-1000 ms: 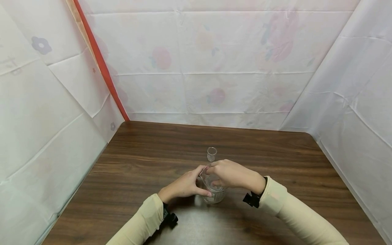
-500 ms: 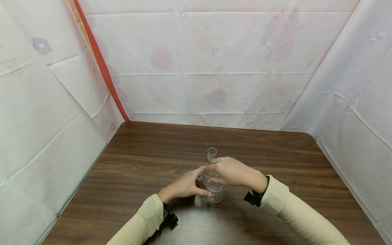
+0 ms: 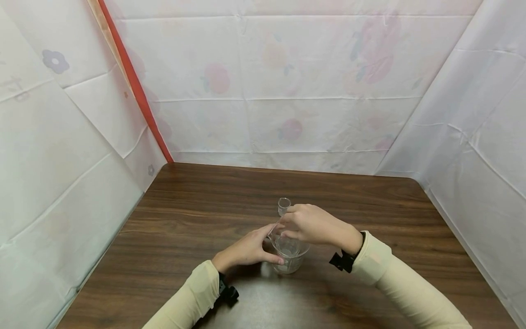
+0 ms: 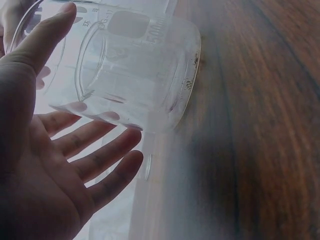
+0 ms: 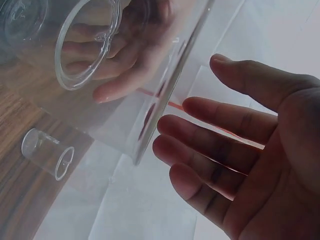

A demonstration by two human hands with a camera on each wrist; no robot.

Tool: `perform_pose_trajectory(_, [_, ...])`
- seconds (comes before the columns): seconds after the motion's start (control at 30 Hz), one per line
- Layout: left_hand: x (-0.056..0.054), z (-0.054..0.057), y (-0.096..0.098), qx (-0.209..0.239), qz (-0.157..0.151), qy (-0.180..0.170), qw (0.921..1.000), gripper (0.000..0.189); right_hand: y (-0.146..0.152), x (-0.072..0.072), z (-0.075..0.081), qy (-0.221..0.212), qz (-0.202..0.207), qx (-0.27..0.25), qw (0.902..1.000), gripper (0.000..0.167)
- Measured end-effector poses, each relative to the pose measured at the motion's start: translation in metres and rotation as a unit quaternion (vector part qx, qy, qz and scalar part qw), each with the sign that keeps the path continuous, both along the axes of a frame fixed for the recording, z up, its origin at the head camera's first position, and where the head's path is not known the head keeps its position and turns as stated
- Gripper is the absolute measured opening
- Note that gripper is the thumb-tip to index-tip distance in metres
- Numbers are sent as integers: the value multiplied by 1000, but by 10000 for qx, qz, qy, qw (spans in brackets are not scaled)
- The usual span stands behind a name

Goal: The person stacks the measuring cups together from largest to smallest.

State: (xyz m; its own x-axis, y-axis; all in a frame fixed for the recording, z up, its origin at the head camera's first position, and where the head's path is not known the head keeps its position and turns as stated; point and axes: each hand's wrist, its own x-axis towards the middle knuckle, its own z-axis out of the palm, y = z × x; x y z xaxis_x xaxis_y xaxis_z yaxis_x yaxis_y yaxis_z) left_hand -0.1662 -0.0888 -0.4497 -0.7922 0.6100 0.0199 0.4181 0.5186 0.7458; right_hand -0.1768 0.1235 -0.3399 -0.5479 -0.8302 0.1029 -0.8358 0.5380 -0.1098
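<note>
A large clear glass beaker stands on the table, and a smaller beaker sits inside it. My left hand holds the large beaker from the left, thumb on the near side and fingertips against the far side, as the left wrist view shows. Just above and right of the rim is my right hand; its fingers are loosely bent with nothing between them. A tiny glass beaker stands upright behind the large one, partly covered by the right hand in the head view.
The brown wooden table has white patterned sheets hanging at its back and both sides. A red strip runs down the back left corner. Each wrist carries a black camera.
My right hand has risen out of the large beaker, moving slightly up and right, leaving the smaller beaker inside. The left hand has stayed in place.
</note>
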Motion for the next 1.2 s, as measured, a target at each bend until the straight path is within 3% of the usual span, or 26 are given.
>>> perform_pose_trajectory(0.7, [0, 1, -1, -12, 6, -88, 10000, 96, 2, -8, 2, 506, 32, -407, 9979, 20])
perform_pose_trajectory(1.03, [-1, 0, 0, 6, -34, -9, 10000, 91, 3, -15, -1, 867, 86, -953, 9916, 11])
perform_pose_trajectory(1.2, [-1, 0, 0, 5, -36, -68, 10000, 92, 3, -17, 0, 797, 43, -918, 9926, 11])
